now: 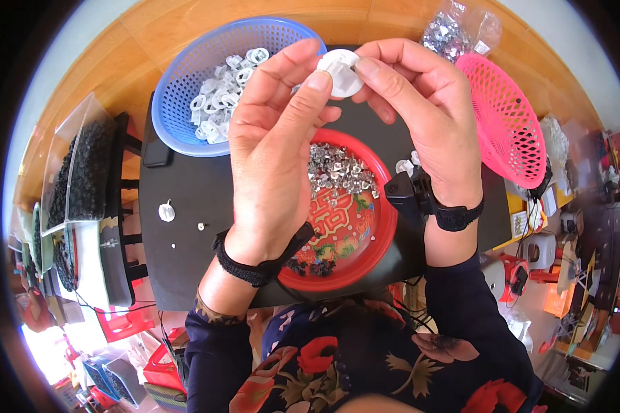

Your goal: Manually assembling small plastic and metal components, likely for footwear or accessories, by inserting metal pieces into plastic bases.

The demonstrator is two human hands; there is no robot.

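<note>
In a cluttered workroom, against wood panelling (386, 20), at a black tabletop (179, 268); toward the far left, a blue basket (176, 89) with a heap of white plastic parts (220, 96); toward the far right, a tilted pink basket (510, 124); between them and nearer the body, a red tray (387, 230) with small shiny pieces (337, 168) at the far side and black pieces (317, 267) at the near edge; held up beyond the tray in this view, a round white part (344, 74); left hand (272, 131) pinched on its left rim, thumb over the near face; right hand (437, 103) on its right rim, thumb and fingers likewise closed on it; both hands linked through the part alone, otherwise apart.

For clean work, pinch the rim lightly but squarely; best to steady with the left thumb and adjust with the right; press evenly, without flexing the thin-looking plastic; tilt the near face toward the eyes for a check; better to bring it low over the tray for any fiddly push, to catch dropped bits; keep the wrist straps (249, 274) clear of the loose white piece (166, 211) left of the left forearm; presence of anything beneath the thumbs, impossible to tell.
</note>
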